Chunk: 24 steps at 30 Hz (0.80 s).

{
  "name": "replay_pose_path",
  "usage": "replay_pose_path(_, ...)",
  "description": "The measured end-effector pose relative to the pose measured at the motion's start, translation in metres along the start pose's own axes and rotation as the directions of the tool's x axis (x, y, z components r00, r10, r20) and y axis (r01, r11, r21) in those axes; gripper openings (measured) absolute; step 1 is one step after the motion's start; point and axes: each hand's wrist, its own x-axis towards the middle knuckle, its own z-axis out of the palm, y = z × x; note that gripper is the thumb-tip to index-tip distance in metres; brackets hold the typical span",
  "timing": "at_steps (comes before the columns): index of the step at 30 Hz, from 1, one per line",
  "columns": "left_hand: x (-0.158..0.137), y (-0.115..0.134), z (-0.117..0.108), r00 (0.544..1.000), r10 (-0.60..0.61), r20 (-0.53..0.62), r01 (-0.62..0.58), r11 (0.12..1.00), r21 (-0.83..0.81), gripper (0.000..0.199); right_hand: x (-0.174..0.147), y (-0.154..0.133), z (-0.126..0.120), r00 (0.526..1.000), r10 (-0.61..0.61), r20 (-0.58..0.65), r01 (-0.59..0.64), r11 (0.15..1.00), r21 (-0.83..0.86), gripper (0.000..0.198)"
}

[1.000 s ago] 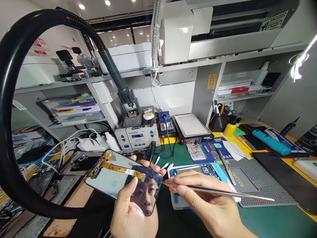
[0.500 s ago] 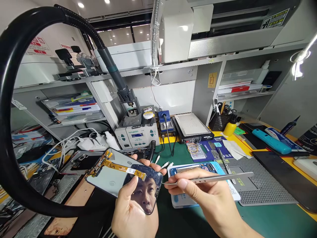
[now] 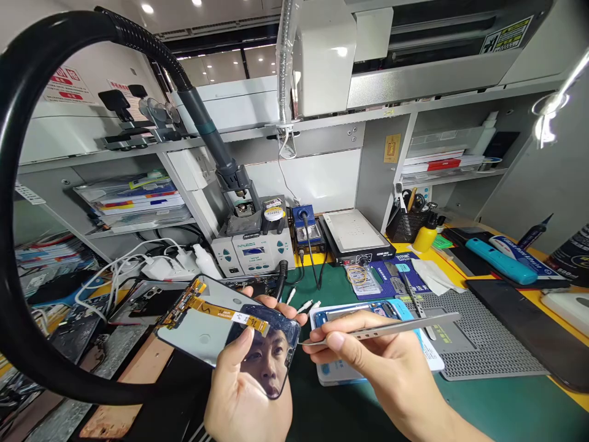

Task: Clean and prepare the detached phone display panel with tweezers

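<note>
My left hand (image 3: 248, 387) grips a phone screen (image 3: 216, 347), tilted with its back side up, thumb across that back and fingers behind the far edge. An orange flex cable (image 3: 221, 312) with a white label lies along it, and the glossy lower part mirrors a face. Pinched in my right hand (image 3: 391, 374) are metal tweezers (image 3: 414, 324); their tips are beside the screen's right edge, and whether they touch it I cannot tell. Behind that hand, a blue phone frame (image 3: 329, 315) rests on a white-and-blue tray (image 3: 329, 376), partly hidden.
A hot-air station (image 3: 251, 252), a soldering station (image 3: 306, 224) and a heating plate (image 3: 354, 233) stand at the back. On the right lies a perforated grey mat (image 3: 497, 344) with another pair of tweezers. A thick black hose (image 3: 18, 184) loops on the left above phone parts.
The view has shifted slightly, moving the whole scene a little to the left. Both hands keep their holds, with the tweezer tips still beside the screen's edge.
</note>
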Motion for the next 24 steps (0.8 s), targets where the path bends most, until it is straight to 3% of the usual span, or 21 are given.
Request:
replay_pose_path(19, -0.0014, 0.0031, 0.0005, 0.998, -0.032, -0.062, 0.032, 0.999, 0.004, 0.024, -0.0007, -0.0004, -0.0020, 0.999, 0.032, 0.020, -0.031, 0.999, -0.032, 0.012)
replay_pose_path(24, 0.0029, -0.0004, -0.0057, 1.000, -0.006, -0.025, 0.007, 0.999, 0.032, 0.025, -0.0001, -0.0013, -0.0013, 0.999, 0.043, 0.032, -0.043, 0.999, -0.006, 0.011)
